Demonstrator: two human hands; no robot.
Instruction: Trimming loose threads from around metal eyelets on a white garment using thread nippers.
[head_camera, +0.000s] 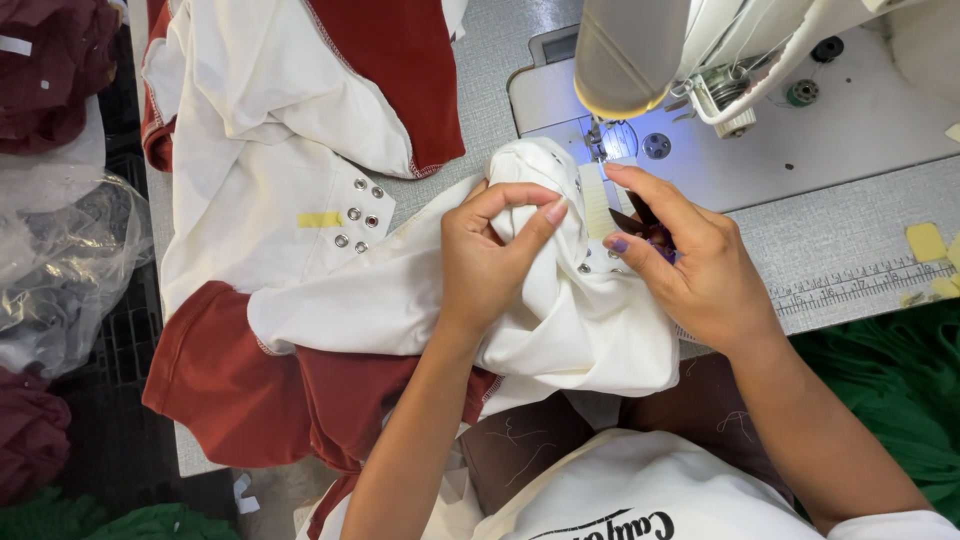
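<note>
I am bunching the white garment (560, 320) in my left hand (490, 260), fingers closed on a raised fold at the table's (850, 230) near edge beside the sewing machine (640, 60), so my right hand (700, 270), gripping small dark snips (640, 222), is reaching the seam.

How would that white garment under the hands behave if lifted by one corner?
Probably floppy: the white garment bunches and folds where the left hand grips it. Likely light, since it drapes off the table edge. Metal snaps may add slight weight on one side.
</note>
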